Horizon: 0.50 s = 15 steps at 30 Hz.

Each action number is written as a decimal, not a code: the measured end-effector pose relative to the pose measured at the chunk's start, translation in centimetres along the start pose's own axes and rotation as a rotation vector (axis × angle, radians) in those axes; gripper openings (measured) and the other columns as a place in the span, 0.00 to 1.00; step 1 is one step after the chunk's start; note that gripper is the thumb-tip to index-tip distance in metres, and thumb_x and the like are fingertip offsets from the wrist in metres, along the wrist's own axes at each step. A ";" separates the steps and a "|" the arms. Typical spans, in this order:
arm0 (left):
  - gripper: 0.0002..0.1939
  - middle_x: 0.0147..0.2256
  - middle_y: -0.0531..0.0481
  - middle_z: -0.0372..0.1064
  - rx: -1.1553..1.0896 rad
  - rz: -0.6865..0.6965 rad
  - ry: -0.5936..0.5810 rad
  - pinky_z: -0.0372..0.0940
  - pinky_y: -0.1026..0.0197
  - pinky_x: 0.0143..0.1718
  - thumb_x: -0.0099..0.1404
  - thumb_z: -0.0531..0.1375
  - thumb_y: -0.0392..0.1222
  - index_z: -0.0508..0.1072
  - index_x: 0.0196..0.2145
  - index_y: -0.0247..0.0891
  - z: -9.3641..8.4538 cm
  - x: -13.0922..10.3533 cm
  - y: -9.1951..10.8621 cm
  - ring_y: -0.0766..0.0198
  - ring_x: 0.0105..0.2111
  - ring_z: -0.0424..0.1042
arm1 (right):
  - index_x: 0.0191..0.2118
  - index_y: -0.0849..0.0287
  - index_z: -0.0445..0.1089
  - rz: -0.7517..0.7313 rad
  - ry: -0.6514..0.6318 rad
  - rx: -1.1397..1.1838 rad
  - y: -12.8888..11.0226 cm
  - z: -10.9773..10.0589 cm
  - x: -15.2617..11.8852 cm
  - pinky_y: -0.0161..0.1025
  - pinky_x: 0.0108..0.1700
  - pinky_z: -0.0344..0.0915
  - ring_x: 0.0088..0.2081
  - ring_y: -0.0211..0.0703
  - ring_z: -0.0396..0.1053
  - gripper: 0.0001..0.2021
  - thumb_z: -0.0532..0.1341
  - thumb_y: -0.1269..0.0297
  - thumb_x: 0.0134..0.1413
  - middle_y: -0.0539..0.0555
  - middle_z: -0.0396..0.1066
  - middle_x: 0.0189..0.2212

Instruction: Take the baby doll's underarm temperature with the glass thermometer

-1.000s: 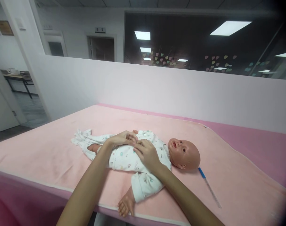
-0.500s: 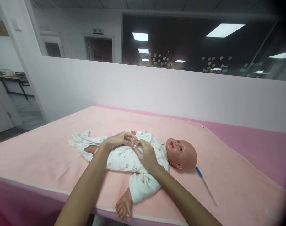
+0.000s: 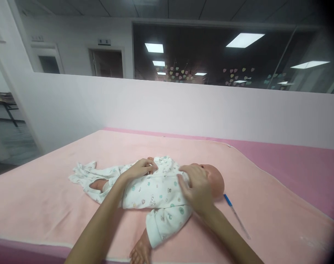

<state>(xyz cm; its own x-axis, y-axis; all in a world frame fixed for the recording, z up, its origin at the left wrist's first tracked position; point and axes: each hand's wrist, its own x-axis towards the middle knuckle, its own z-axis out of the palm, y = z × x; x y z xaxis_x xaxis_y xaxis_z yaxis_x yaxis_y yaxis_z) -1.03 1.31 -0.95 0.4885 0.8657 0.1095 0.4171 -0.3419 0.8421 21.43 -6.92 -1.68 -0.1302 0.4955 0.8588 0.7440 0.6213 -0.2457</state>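
Observation:
A baby doll (image 3: 216,181) lies on its back, head toward the right, dressed in a white patterned bodysuit (image 3: 158,190). One doll leg shows through an opening in the cloth at the left. My left hand (image 3: 142,168) rests on the suit front near the waist, fingers curved and somewhat apart, with no object visible in them. At the doll's collar is my right hand (image 3: 197,185), slightly blurred, its thumb and fingers spread over the upper chest and covering part of the doll's face.
Right of the doll's head lies a thermometer-like stick with a blue end (image 3: 227,200). The doll's near arm (image 3: 142,249) reaches the front edge of the pink-covered table (image 3: 46,198). A white partition (image 3: 167,106) stands behind.
My right hand has moved right, from the middle of the suit to the collar, away from my left hand. My left hand stays near the waist. The view has shifted slightly.

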 end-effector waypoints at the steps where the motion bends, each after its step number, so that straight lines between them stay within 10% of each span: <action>1: 0.14 0.21 0.53 0.63 0.046 0.003 0.052 0.52 0.67 0.21 0.58 0.55 0.50 0.73 0.30 0.37 0.1 0.0 0.2 0.68 0.20 0.59 | 0.32 0.56 0.66 0.101 0.053 -0.031 0.9 -1.7 -0.8 0.42 0.42 0.58 0.35 0.44 0.66 0.05 0.54 0.64 0.53 0.53 0.70 0.30; 4: 0.14 0.21 0.53 0.66 0.228 0.033 0.282 0.53 0.66 0.22 0.59 0.53 0.50 0.72 0.32 0.38 0.6 0.1 1.0 0.67 0.20 0.61 | 0.33 0.55 0.67 0.510 0.173 -0.205 3.9 -6.1 -4.4 0.38 0.31 0.61 0.29 0.44 0.66 0.08 0.55 0.59 0.50 0.52 0.70 0.27; 7: 0.14 0.23 0.51 0.69 0.294 0.119 0.398 0.55 0.65 0.25 0.60 0.52 0.50 0.73 0.32 0.38 1.6 1.1 2.4 0.64 0.24 0.65 | 0.33 0.52 0.66 0.805 -0.070 -0.368 6.6 -8.7 -8.3 0.36 0.21 0.57 0.21 0.43 0.66 0.10 0.54 0.55 0.49 0.50 0.69 0.22; 15: 0.12 0.27 0.50 0.71 0.545 0.251 0.063 0.58 0.65 0.28 0.56 0.53 0.45 0.73 0.31 0.38 6.2 6.5 6.2 0.62 0.28 0.68 | 0.25 0.54 0.67 0.906 -0.487 -0.506 8.2 -9.5 -12.2 0.36 0.27 0.58 0.28 0.45 0.69 0.14 0.48 0.56 0.51 0.53 0.71 0.28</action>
<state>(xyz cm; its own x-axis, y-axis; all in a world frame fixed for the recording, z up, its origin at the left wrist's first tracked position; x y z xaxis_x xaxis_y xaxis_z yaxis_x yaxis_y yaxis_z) 9.49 2.50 1.67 0.5834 0.7487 0.3148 0.6360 -0.6622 0.3962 35.34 -13.64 -9.92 0.4301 0.8875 0.1657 0.8577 -0.3444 -0.3817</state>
